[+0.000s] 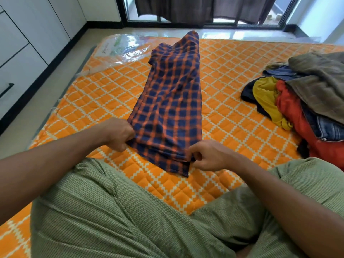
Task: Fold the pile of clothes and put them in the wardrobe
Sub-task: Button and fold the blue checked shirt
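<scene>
A navy and orange checked shirt lies lengthwise on the orange quilted mattress, folded into a long narrow strip that runs away from me. My left hand grips the near left corner of the shirt's hem with curled fingers. My right hand pinches the near right corner of the hem. A pile of unfolded clothes sits at the right edge of the mattress: olive, red, yellow, navy and denim pieces.
My legs in green trousers are crossed on the mattress in front of me. White wardrobe doors and drawers line the left wall. A glass sliding door with dark curtains is at the back. Clear plastic wrap covers the mattress's far left corner.
</scene>
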